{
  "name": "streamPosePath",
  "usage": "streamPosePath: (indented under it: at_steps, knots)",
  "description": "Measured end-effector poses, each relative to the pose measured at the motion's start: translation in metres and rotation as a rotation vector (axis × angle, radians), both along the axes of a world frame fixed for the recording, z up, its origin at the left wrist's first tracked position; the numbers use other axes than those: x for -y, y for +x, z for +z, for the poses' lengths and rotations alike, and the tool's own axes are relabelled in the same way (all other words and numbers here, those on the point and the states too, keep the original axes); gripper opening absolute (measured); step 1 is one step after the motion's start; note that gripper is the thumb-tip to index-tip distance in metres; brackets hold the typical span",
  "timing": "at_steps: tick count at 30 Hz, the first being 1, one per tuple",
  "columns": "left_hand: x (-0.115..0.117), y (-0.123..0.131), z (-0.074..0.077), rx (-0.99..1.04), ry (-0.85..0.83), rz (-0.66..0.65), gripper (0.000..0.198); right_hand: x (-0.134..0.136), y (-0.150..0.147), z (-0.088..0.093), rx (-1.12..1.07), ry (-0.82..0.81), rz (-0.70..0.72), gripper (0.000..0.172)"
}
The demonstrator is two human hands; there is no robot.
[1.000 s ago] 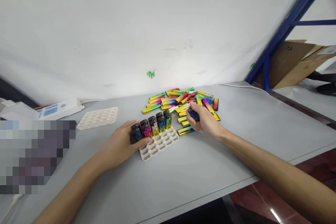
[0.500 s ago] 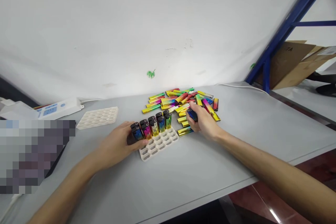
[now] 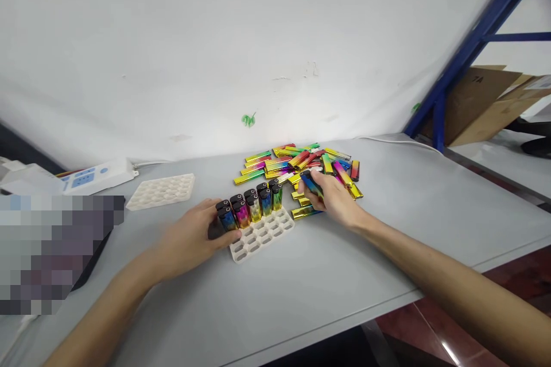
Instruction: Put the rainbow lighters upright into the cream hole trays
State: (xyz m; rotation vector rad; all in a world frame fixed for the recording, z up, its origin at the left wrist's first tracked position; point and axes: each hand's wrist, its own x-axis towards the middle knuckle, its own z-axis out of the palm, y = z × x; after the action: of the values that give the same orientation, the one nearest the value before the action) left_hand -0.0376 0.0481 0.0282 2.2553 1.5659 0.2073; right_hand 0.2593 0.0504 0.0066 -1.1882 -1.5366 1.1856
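By the pile of lighters [image 3: 276, 165], I see the right hand [image 3: 334, 198] clamping a blue lighter [image 3: 315, 183]; the left hand [image 3: 191, 238], fingers curled round the tray [image 3: 264, 246], should brace it level.

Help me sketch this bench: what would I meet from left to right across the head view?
Power strip → left tray → lighter tray → right hand with a lighter → cardboard boxes.
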Motion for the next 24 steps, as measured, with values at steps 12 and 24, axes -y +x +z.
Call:
streamPosePath:
  at_steps: [12, 24]
  knots:
    - [0.004, -0.007, 0.005, 0.059, -0.009, -0.11, 0.022, 0.01, -0.033, 0.03, 0.063, 0.116, 0.328, 0.028]
    - [0.008, -0.007, 0.01, 0.126, -0.014, -0.241, 0.028, 0.029, -0.094, 0.035, 0.783, 0.48, 0.153, 0.011]
